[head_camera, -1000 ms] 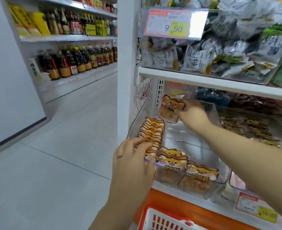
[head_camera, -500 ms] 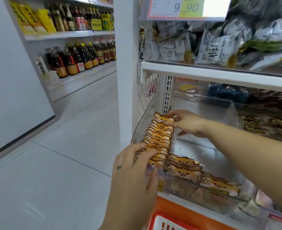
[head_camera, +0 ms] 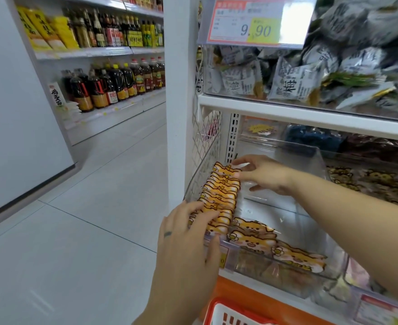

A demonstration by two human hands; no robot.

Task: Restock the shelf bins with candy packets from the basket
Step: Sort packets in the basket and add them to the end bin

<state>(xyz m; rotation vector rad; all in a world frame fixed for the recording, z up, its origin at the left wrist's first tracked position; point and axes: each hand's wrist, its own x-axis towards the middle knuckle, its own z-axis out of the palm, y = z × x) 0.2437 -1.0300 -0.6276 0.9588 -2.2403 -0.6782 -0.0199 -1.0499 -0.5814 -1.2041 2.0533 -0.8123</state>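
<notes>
1. At the bottom edge is the red rim of the basket (head_camera: pixel 221 306), just below the orange shelf front (head_camera: pixel 252 290). Its contents are out of view.
2. The left hand (head_camera: pixel 186 238) lies open on the near end of a row of candy packets (head_camera: pixel 221 193). Its fingers are spread and fairly straight over the packet tops. The thumb points down against the front lip of the clear bin (head_camera: pixel 284 214), beside a small price tag (head_camera: pixel 226 258).
3. The row is made of orange-and-white cartoon-animal packets standing on edge. They are packed one behind another along the bin's left wall, from front to back.
4. To the right of the row, two loose packets (head_camera: pixel 252 233) of the same kind lean at the front of the bin. A third packet (head_camera: pixel 298 259) lies further right against the front wall.
5. The right hand (head_camera: pixel 266 177) reaches in from the right to the far end of the row. Its fingers are stretched out, with the tips against the rearmost packet and the thumb lower beside it. It is curled round nothing.
6. Just right of this bin, a neighbouring bin (head_camera: pixel 369 181) holds brownish bear-print packets.
7. Above the white shelf board (head_camera: pixel 310 116), an upper bin is heaped with grey-white packets (head_camera: pixel 294 85). It carries a price label (head_camera: pixel 259 26) reading 9.90.
8. Across the pale tiled floor (head_camera: pixel 88 219), far shelves hold dark bottles (head_camera: pixel 113 85), with yellow packs (head_camera: pixel 43 31) above them.
</notes>
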